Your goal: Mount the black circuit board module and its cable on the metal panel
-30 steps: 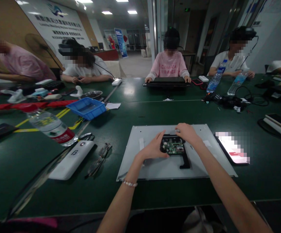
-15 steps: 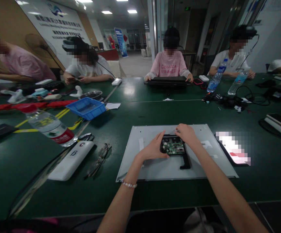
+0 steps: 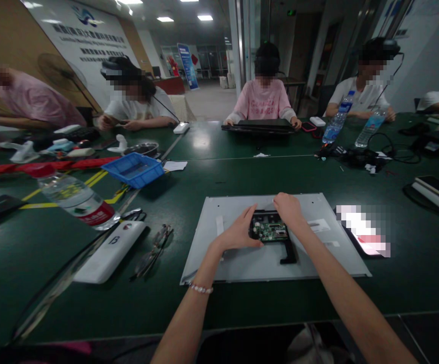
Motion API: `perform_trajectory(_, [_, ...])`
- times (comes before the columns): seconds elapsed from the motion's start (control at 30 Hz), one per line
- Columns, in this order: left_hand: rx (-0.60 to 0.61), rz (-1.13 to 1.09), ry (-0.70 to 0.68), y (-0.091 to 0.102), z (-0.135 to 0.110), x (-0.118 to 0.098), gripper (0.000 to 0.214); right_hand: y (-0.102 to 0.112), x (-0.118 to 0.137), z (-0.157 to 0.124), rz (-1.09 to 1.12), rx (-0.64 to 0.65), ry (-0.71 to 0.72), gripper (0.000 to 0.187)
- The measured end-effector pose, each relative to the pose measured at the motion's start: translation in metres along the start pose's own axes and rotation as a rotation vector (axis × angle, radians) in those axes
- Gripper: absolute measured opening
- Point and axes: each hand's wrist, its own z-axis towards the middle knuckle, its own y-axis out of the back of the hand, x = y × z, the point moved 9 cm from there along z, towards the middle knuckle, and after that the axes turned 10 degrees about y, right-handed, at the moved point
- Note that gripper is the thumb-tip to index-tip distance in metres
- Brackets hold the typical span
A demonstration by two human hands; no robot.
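Observation:
A flat grey panel [image 3: 204, 258] lies on the table in front of me. On it rests a green circuit board [image 3: 274, 232] set in a black plastic frame [image 3: 289, 253] with an L-shaped arm towards me. My left hand [image 3: 237, 231] grips the frame's left side, thumb at the near edge and fingers at the far edge. At the far right corner my right hand [image 3: 288, 208] has its fingers pinched together beside the frame's top edge; what they hold, if anything, is hidden. A lit phone [image 3: 371, 242], partly blurred out, lies right of the panel.
Left of the panel are folded glasses [image 3: 153, 253], a white power bank [image 3: 109, 253] and a tilted water bottle [image 3: 79, 199]. A blue tray [image 3: 134, 171] stands beyond them. Cables [image 3: 355, 154] and two bottles are at the far right. Several people sit around the table.
The right hand has shifted very slightly at the frame's far corner, its wrist a little to the left. The left hand keeps its grip. The view has moved a touch.

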Motion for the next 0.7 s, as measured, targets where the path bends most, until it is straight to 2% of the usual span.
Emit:
perform_trajectory(0.23, [-0.009,0.007,-0.015,-0.003,0.002,0.005,0.116,0.014,-0.002,-0.004,0.049,-0.109,0.003,0.026])
perform_trajectory(0.4, [-0.019,0.015,-0.018,-0.003,0.002,0.005,0.115,0.018,0.007,-0.004,0.222,-0.203,0.125,0.019])
perform_trajectory(0.57, [-0.021,0.03,-0.014,-0.003,0.002,0.006,0.115,0.018,0.017,-0.003,0.286,-0.215,0.167,0.023])
perform_trajectory(0.7, [-0.017,0.041,-0.014,-0.004,0.002,0.007,0.115,0.014,0.026,-0.002,0.234,-0.126,0.162,0.026])
